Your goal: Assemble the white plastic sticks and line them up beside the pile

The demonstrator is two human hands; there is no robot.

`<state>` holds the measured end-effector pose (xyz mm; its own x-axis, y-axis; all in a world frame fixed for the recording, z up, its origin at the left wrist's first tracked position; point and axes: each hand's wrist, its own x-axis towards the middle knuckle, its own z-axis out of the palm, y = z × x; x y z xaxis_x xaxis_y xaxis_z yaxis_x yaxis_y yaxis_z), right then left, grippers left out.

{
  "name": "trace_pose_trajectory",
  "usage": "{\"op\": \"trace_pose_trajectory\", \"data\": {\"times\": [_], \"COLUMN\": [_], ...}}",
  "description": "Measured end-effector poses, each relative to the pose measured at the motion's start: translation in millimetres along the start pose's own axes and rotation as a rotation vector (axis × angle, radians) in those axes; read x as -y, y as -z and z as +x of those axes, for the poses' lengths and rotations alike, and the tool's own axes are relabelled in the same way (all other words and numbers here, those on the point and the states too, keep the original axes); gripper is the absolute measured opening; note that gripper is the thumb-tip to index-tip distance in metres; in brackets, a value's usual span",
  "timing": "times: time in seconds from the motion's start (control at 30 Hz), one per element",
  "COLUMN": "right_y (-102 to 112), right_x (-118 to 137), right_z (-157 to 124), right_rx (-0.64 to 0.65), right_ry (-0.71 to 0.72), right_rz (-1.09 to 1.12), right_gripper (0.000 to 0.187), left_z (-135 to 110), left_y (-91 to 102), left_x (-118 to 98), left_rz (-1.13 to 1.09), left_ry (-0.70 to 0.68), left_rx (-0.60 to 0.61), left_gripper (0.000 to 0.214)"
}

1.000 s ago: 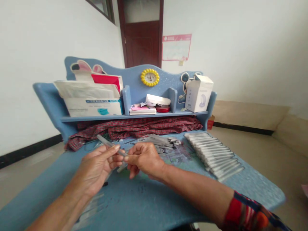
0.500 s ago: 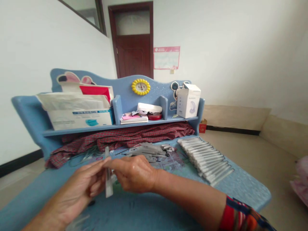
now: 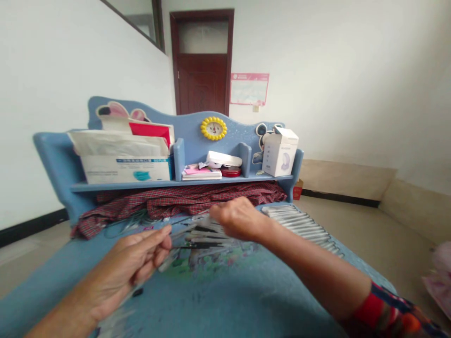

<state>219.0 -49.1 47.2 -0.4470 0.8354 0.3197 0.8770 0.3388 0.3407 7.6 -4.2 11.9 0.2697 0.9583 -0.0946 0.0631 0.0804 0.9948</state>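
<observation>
My left hand (image 3: pixel 136 263) hovers low over the blue desk (image 3: pixel 225 305), thumb and fingers pinched on a thin grey tube (image 3: pixel 168 260) that points towards the middle. My right hand (image 3: pixel 239 218) reaches forward over a loose pile of grey tubes (image 3: pixel 199 233); its fingers curl down, blurred and hidden behind the back of the hand. A neat row of finished grey tubes (image 3: pixel 310 226) lies to the right, partly behind my right forearm.
A red plaid cloth (image 3: pixel 197 199) is bunched under the desk's shelf. On the shelf stand a mask box (image 3: pixel 123 169), books, a red tin and a white carton (image 3: pixel 280 152). A small black piece (image 3: pixel 138 292) lies near my left hand. A brown door is behind.
My right hand let go of the tube both hands held and moved forward to the loose pile. The left hand keeps the tube, now lower and tilted.
</observation>
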Motion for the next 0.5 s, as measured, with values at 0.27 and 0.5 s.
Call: {"op": "trace_pose_trajectory", "data": {"times": [0.27,0.5], "right_y": [-27,-53], "right_x": [-108,-120], "right_z": [-53,-68], "right_rx": [0.507,0.568], "right_ry": [-0.368,-0.377], "right_rz": [-0.176,-0.131], "right_gripper": [0.029,0.029], "left_z": [-3,6], "left_y": [12.6,28.2], "left_x": [-5,-11], "left_rz": [0.242,0.788], "left_ry": [-0.143,-0.338], "left_rx": [0.109,-0.169], "left_gripper": [0.031,0.029]}}
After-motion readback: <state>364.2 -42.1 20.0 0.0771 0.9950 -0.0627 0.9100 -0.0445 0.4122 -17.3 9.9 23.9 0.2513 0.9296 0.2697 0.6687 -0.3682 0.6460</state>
